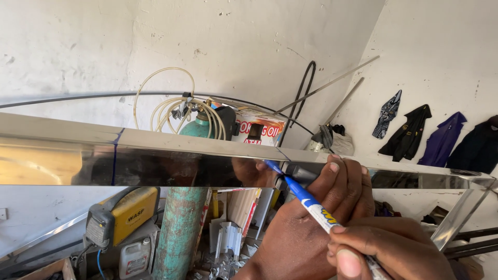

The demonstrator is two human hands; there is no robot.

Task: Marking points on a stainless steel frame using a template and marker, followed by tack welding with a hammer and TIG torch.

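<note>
Nearest, at five o'clock, the right hand [386, 249] pinches a blue-and-white marker pen [311, 205], its tip aimed toward eleven o'clock and touching the mirror-polished steel tube [171, 155]. Just beyond, the left hand [340, 189] grips the tube's underside, thumb pressed on its face, closer to the metal than the right. The tube's long axis runs nine to three o'clock across the view; a blue line already crosses it at nine o'clock. Behind, a teal gas cylinder [179, 228] stands wrapped with coiled hose [171, 103], a yellow welding machine [124, 212] sits at seven o'clock, and dark clothes [441, 137] hang at two o'clock
</note>
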